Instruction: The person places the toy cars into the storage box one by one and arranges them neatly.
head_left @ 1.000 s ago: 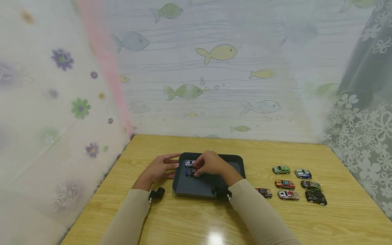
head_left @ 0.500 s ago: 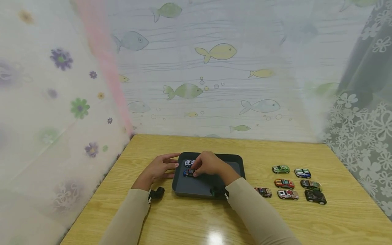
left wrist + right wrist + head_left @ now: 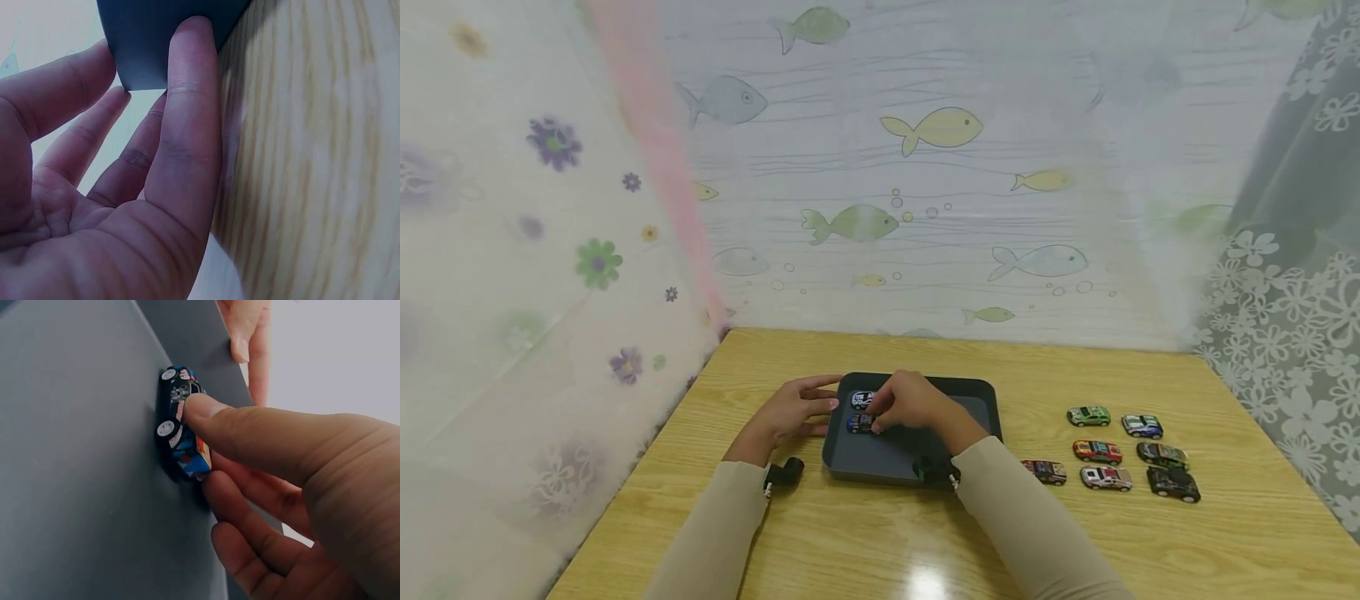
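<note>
A wooden table [image 3: 820,550] is filling the lower part of the head view, a dark grey tray [image 3: 880,462] lying at its centre. At the tray's left edge, the left hand [image 3: 793,410] is touching the rim, fingers apart. The right hand [image 3: 916,402] is pinching a blue-and-black toy car [image 3: 857,424] between thumb and fingers, inside the tray's left side. It is partly hiding a white-and-black toy car [image 3: 862,401] just above; seven other toy cars [image 3: 1097,451] are sitting at lower right.

A black-and-blue toy car [image 3: 179,412] sits inside the dark grey tray's [image 3: 876,458] left half.
</note>
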